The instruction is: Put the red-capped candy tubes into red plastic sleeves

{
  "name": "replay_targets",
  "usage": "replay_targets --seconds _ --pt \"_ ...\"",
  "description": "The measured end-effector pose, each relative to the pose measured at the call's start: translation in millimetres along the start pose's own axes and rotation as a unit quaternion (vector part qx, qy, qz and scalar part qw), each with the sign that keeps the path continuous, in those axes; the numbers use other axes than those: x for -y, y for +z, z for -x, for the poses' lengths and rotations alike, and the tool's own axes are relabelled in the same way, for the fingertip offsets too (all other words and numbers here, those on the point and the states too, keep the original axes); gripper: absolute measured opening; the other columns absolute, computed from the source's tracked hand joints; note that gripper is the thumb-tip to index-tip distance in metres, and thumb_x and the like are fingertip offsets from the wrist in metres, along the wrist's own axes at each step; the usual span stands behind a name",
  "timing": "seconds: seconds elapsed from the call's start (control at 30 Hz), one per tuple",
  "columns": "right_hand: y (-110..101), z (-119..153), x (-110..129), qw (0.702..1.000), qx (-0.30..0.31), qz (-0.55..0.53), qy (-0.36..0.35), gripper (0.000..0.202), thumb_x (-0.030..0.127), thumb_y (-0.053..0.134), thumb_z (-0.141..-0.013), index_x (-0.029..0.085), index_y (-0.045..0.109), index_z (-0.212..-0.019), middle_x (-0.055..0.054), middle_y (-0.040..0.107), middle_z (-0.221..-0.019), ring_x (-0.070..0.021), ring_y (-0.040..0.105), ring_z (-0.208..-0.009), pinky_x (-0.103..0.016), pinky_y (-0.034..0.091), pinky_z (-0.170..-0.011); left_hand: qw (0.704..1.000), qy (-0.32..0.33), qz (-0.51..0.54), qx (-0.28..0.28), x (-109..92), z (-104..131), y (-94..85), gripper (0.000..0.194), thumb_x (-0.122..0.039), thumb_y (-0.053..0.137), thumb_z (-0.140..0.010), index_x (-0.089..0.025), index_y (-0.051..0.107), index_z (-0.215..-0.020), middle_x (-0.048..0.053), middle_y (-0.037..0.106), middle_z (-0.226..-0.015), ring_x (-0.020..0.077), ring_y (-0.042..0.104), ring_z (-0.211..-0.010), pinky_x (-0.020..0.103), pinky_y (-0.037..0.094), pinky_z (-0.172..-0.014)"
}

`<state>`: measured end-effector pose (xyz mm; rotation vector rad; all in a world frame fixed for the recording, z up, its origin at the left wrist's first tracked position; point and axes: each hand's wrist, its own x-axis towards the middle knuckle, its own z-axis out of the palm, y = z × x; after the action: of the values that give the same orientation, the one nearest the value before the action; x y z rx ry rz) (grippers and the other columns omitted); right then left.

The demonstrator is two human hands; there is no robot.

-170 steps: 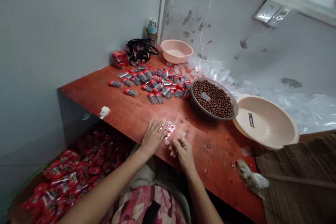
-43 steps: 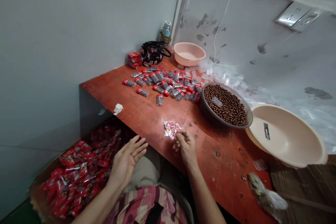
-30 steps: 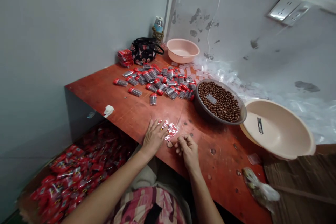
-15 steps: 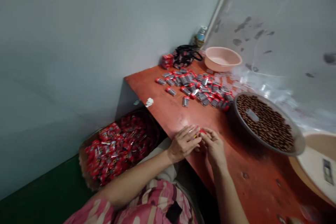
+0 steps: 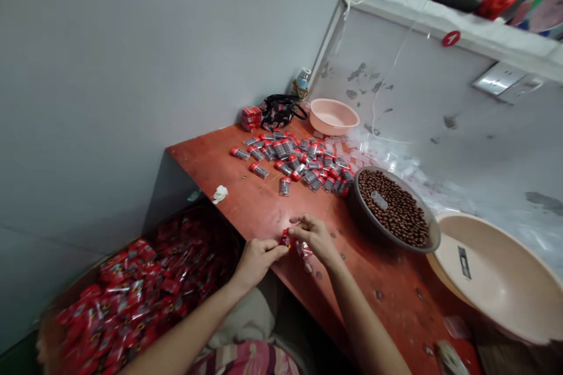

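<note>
Over the near edge of the orange table, my left hand (image 5: 255,262) pinches a small red wrapped packet (image 5: 285,238) between thumb and fingers. My right hand (image 5: 317,239) bends over the same packet from the other side, thumb and forefinger at its top, other fingers curled and partly raised. Beneath the right hand shows a clear and red wrapped piece (image 5: 303,249); whether the hand grips it I cannot tell. Beyond the hands lie many small clear jars with red lids (image 5: 284,187) and dark contents. Low on the left, a large container holds a heap of red packets (image 5: 127,293).
To the right stand a grey basin (image 5: 433,237) of brown balls with a small clear jar (image 5: 379,200) on them, and a wide peach basin (image 5: 523,281). A pink bowl (image 5: 334,120), black bag (image 5: 278,111) and stacked red packs (image 5: 251,118) are at the back. White tissue (image 5: 220,194) lies at the left edge.
The view has swung right and up, bringing in the shelf and wall socket. My hands have drawn slightly apart, showing more of the red packet.
</note>
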<state>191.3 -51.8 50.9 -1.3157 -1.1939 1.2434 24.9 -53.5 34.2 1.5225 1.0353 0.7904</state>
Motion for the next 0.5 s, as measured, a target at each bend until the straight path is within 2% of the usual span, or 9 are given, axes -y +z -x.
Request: replay_targets --seconds 0.07,0.17,0.23,0.3,0.4,0.5 --pt "1 -23 4 0.993 -0.046 0.106 -0.028 0.023 0.037 0.057 -0.072 0.016 0.059 -0.079 -0.001 0.062 -0.062 -0.0135 0.056 -0.054 -0.024 0.041 -0.052 0.998 -0.045 0.048 -0.019 1 -1 -2.2 0.034 -0.037 0.062 -0.066 -0.015 0.055 -0.04 -0.004 0.044 -0.039 0.0086 0.041 -0.042 0.02 0.032 -0.044" --pt "4 -63 9 0.944 -0.15 0.292 -0.031 0.03 0.043 0.049 -0.076 0.017 0.06 -0.071 -0.005 0.064 -0.067 -0.0179 0.058 -0.065 -0.026 0.039 -0.059 0.972 -0.143 0.184 -0.032 1 0 -3.0 0.024 -0.035 0.067 -0.062 -0.013 0.064 -0.051 0.001 0.061 -0.053 0.0127 0.055 -0.052 0.023 0.044 -0.054" --pt "7 -87 9 0.925 -0.182 0.333 -0.015 0.031 0.044 0.051 -0.074 0.016 0.06 -0.066 -0.009 0.064 -0.068 -0.0217 0.058 -0.073 -0.029 0.037 -0.063 0.947 -0.184 0.26 -0.05 0 1 -5.0 0.021 -0.032 0.069 -0.06 -0.012 0.065 -0.057 0.005 0.065 -0.061 0.0133 0.059 -0.058 0.022 0.048 -0.057" --pt "9 -105 6 0.921 -0.188 0.341 0.001 0.026 0.041 0.057 -0.069 0.015 0.059 -0.063 -0.011 0.064 -0.069 -0.0239 0.058 -0.076 -0.029 0.036 -0.063 0.921 -0.202 0.326 -0.076 -1 -1 -9.3 0.018 -0.028 0.071 -0.06 -0.01 0.065 -0.058 0.006 0.066 -0.063 0.0119 0.059 -0.058 0.02 0.049 -0.056" --pt "11 -113 3 0.924 -0.174 0.341 0.012 0.02 0.034 0.062 -0.063 0.015 0.057 -0.06 -0.009 0.063 -0.064 -0.0225 0.058 -0.07 -0.028 0.036 -0.06 0.871 -0.217 0.426 -0.116 -3 -6 -18.5 0.013 -0.02 0.071 -0.061 -0.01 0.065 -0.066 0.005 0.067 -0.066 0.0115 0.061 -0.06 0.021 0.052 -0.058" --pt "9 -91 3 0.938 -0.146 0.315 0.005 0.024 0.038 0.057 -0.069 0.016 0.056 -0.06 -0.003 0.06 -0.056 -0.017 0.056 -0.057 -0.024 0.037 -0.053 0.826 -0.221 0.497 -0.148 -4 -13 -26.1 0.01 -0.015 0.069 -0.064 -0.011 0.064 -0.071 0.005 0.067 -0.068 0.0127 0.063 -0.063 0.024 0.053 -0.062"
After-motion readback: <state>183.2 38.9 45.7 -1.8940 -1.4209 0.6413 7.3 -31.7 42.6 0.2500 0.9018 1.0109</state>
